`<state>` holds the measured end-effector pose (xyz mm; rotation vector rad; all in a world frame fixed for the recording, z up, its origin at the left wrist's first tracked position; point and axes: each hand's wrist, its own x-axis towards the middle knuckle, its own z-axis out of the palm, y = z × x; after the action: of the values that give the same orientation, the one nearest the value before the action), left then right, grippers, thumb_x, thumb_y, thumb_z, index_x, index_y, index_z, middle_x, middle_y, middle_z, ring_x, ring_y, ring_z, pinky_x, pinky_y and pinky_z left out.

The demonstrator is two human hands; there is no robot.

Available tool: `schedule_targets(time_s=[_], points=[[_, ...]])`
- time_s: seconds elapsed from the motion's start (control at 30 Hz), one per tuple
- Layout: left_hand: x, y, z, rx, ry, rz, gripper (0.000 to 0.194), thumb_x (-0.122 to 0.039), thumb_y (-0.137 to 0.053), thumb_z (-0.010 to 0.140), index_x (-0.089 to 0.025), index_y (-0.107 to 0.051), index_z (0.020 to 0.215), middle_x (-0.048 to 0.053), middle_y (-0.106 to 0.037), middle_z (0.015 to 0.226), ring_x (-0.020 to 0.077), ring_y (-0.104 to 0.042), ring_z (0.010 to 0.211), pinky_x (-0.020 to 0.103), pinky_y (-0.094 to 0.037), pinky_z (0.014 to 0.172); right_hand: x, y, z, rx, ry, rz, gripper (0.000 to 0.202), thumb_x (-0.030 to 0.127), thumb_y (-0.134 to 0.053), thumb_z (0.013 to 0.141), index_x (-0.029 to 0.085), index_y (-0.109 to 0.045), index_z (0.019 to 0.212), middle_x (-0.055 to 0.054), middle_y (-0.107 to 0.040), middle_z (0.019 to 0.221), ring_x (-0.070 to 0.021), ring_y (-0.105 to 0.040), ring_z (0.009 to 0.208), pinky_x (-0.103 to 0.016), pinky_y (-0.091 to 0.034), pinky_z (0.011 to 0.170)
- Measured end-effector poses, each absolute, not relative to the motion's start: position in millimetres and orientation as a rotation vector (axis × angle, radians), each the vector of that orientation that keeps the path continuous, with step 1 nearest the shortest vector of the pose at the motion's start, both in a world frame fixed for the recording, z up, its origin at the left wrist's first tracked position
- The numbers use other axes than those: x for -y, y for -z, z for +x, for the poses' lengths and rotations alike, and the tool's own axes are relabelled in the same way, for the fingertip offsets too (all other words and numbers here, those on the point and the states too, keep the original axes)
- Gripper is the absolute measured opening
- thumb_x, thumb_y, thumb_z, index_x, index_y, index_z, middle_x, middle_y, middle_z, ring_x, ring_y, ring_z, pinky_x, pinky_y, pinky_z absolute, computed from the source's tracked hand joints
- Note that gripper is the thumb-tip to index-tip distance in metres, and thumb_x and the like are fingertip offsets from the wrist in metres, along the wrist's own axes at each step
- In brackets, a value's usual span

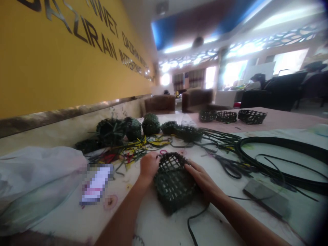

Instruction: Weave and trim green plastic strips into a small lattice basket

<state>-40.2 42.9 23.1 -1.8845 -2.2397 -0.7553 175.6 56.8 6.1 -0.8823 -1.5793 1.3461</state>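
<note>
A dark green woven basket lies tilted on the white table in front of me, its lattice of strips showing. At its upper left side, my left hand grips the rim, fingertips partly hidden behind the weave. My right hand holds the right side, with fingers laid along the edge and the thumb out of sight. A loose dark strip trails from the basket's lower right toward the near edge of the view.
Several woven baskets line the back, beside yellow and red scraps. Three more stand at the back right. A coil of strip, scissors and a grey block lie right. A plastic bag lies left.
</note>
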Motion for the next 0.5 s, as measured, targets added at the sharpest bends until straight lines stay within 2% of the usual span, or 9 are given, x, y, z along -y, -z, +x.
schedule_targets(time_s=[0.17, 0.5], points=[[-51, -31, -34, 2.279, 0.559, -1.837, 0.019, -0.027, -0.055, 0.089, -0.019, -0.072, 0.090, 0.010, -0.073, 0.094, 0.0230, -0.068, 0.089, 0.029, -0.045, 0.077, -59, -2, 174, 1.607, -1.302, -0.925, 0.049, 0.052, -0.057, 0.082, 0.017, -0.071, 0.113, -0.008, -0.073, 0.098, -0.0284, -0.064, 0.093, -0.037, -0.051, 0.082], [-55, -32, -26, 2.296, 0.361, -1.820, 0.024, -0.024, -0.045, 0.093, -0.017, -0.068, 0.097, 0.011, -0.071, 0.097, 0.0240, -0.067, 0.091, 0.031, -0.045, 0.076, -59, -1, 172, 1.627, -1.271, -0.959, 0.049, 0.052, -0.055, 0.083, 0.017, -0.070, 0.114, -0.007, -0.073, 0.102, -0.0270, -0.064, 0.093, -0.036, -0.050, 0.083]])
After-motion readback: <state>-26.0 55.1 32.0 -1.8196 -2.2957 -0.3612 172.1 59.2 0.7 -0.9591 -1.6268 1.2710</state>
